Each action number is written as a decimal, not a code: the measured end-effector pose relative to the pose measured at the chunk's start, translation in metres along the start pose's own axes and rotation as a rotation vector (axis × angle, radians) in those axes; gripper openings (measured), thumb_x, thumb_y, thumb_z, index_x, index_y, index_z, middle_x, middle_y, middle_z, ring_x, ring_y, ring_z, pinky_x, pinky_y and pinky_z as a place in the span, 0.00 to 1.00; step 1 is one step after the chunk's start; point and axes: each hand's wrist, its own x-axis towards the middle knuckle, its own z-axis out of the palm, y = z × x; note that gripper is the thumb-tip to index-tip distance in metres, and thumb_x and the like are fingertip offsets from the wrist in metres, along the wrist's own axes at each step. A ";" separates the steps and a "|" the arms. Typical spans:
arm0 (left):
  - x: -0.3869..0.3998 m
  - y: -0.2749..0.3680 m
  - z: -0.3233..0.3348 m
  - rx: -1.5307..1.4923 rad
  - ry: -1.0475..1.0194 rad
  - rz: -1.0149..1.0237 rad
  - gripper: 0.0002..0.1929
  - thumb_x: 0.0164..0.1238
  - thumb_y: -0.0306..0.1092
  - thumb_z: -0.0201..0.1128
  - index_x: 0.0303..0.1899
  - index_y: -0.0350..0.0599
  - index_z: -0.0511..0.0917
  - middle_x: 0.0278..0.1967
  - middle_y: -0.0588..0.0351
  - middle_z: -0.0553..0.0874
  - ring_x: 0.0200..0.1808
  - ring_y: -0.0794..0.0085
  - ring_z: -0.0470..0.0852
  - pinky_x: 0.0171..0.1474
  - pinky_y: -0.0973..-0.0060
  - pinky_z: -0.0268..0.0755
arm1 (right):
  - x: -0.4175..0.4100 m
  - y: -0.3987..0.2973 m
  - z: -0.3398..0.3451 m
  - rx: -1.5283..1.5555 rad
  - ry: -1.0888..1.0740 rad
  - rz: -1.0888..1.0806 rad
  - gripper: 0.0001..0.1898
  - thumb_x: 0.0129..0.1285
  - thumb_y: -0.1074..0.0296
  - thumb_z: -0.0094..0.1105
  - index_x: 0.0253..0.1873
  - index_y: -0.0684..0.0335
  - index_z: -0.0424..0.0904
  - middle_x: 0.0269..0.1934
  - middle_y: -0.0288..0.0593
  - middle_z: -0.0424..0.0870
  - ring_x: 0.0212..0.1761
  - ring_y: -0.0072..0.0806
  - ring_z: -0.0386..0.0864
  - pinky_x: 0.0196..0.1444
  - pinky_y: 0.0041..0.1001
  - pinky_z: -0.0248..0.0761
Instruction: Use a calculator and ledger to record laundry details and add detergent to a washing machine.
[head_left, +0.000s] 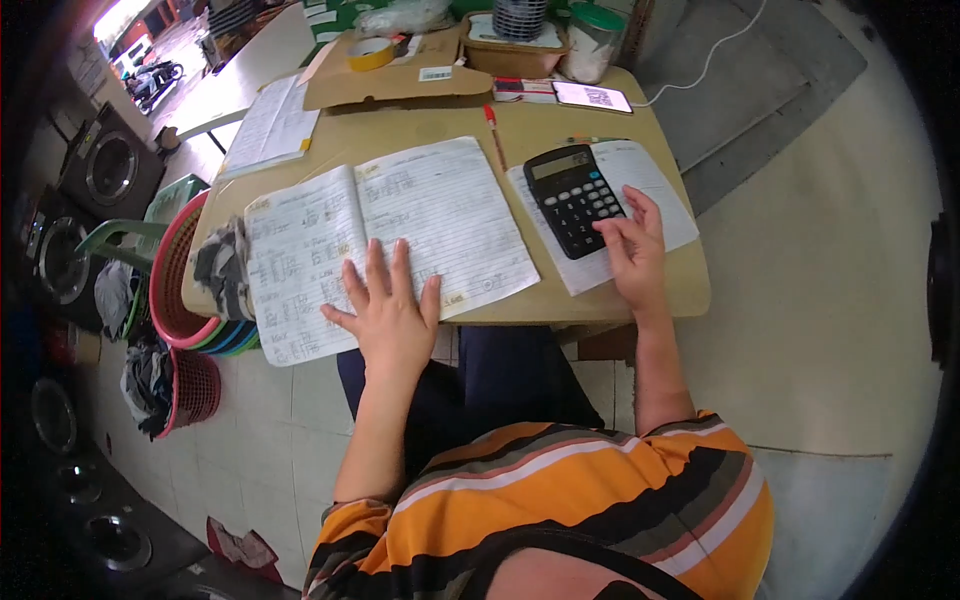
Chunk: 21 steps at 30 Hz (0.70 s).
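Note:
An open lined notebook (442, 202) full of handwriting lies on the yellowish table (405, 127). My left hand (394, 319) rests flat on its lower part with the fingers spread, holding nothing. On the right, a black desk calculator (574, 199) sits tilted on lined written paper (660, 187). My right hand (636, 247) is at the calculator's lower right edge, fingers bent and apart; whether a fingertip touches a key cannot be told. A red-capped pen (495, 139) lies between the notebook and the calculator. Part of another pen shows above the calculator.
Behind are written sheets (270, 124), flattened cardboard (405, 79) with yellow tape (370, 54), a lit phone (592, 97) on a cable and a green-lidded jar (591, 45). A grey cloth (225, 270) lies at the left edge. Laundry baskets (180, 270) and front-loading machines stand left.

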 end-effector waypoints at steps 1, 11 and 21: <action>0.000 0.002 0.001 -0.006 0.003 0.012 0.32 0.77 0.60 0.50 0.75 0.57 0.66 0.78 0.48 0.60 0.79 0.37 0.53 0.64 0.15 0.40 | 0.000 -0.008 0.001 0.067 -0.009 0.032 0.06 0.69 0.71 0.65 0.42 0.68 0.88 0.65 0.53 0.72 0.65 0.43 0.74 0.63 0.36 0.71; -0.001 0.003 0.003 0.003 0.039 0.032 0.31 0.78 0.59 0.49 0.74 0.55 0.67 0.77 0.46 0.61 0.78 0.37 0.53 0.62 0.13 0.39 | -0.002 -0.021 0.007 -0.256 -0.173 -0.165 0.04 0.59 0.72 0.68 0.33 0.65 0.85 0.63 0.47 0.76 0.69 0.50 0.69 0.75 0.60 0.48; -0.002 0.002 0.003 -0.003 0.009 0.009 0.31 0.77 0.58 0.51 0.76 0.58 0.65 0.78 0.48 0.60 0.78 0.37 0.53 0.64 0.15 0.41 | 0.017 -0.016 0.008 -0.324 -0.079 -0.118 0.06 0.62 0.69 0.68 0.34 0.66 0.87 0.61 0.46 0.78 0.68 0.46 0.69 0.75 0.56 0.51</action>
